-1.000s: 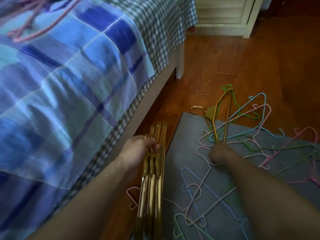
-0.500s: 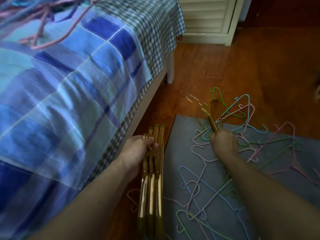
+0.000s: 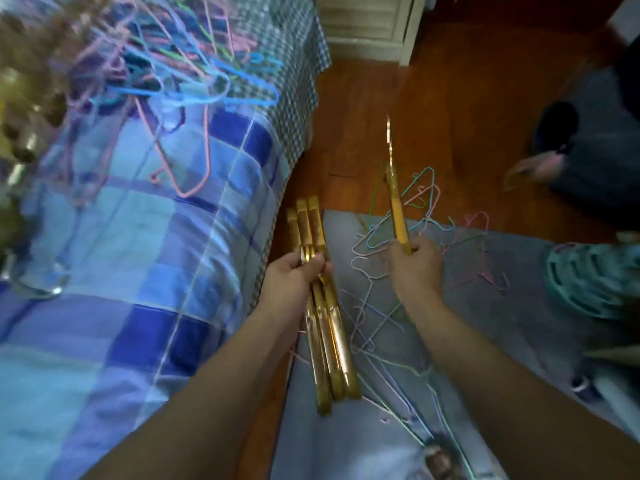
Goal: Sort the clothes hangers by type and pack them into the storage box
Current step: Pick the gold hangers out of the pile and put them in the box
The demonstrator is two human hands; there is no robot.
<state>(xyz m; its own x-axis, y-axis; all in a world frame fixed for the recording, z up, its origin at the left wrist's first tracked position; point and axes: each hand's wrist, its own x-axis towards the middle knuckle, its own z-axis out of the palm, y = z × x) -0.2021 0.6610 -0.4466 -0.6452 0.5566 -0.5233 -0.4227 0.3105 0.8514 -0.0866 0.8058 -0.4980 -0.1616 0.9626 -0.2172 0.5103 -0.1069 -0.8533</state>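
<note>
My left hand (image 3: 294, 277) grips a bundle of gold hangers (image 3: 329, 348) seen edge-on, between the bed and the grey mat. My right hand (image 3: 415, 261) holds one more gold hanger (image 3: 396, 209) upright, lifted clear of the thin wire hangers (image 3: 420, 216) in pink, blue and green that lie scattered on the grey mat (image 3: 502, 306). A tangled pile of coloured wire hangers (image 3: 166, 64) lies on the bed at the upper left. No storage box can be made out.
The bed with its blue checked cover (image 3: 156, 237) fills the left side. A white louvred cabinet (image 3: 367, 26) stands at the back on the wooden floor (image 3: 450, 116). Another person's hand (image 3: 533, 169) and dark clothing show at the right. A teal perforated object (image 3: 595, 282) sits at the right edge.
My right hand has lifted the single gold hanger out of the wire hangers and turned it upright. The view has swung, bringing in the pile on the bed and another person at the right.
</note>
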